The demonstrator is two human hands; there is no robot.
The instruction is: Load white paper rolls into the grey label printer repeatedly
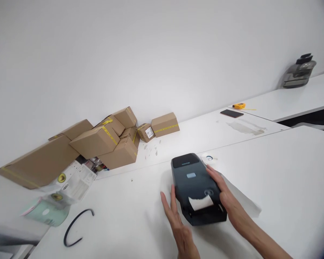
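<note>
A pair of bare hands frames a dark grey and black box-shaped device with rounded corners (196, 183), positioned at the near part of a white tabletop (118, 223). The left hand (178, 226) is open at the device's left side, its fingers extended and spread, one fingertip at the casing's edge. The right hand (226, 198) lies along the opposite side, fingers reaching forward against the casing; its thumb is out of sight, and whether it grips cannot be told. A short, curling white paper strip (201, 203) lies over the near end of the device's top face, while a pale sheet (243, 196) extends on the table to the right, partly behind the right hand and forearm. A white disc-shaped item with a dark ring (208, 158) sits just beyond the device. At left, a curved black strip (72, 226) lies near a mint-green pouch (47, 212) and clear plastic packaging with white labels (77, 181), below piled brown cardboard boxes with yellow tape (97, 140). Toward the wall at right are a dark, red-edged phone (231, 113) and a yellow tape measure (239, 106), with a translucent grey, black-topped jug (298, 73) farther off.
</note>
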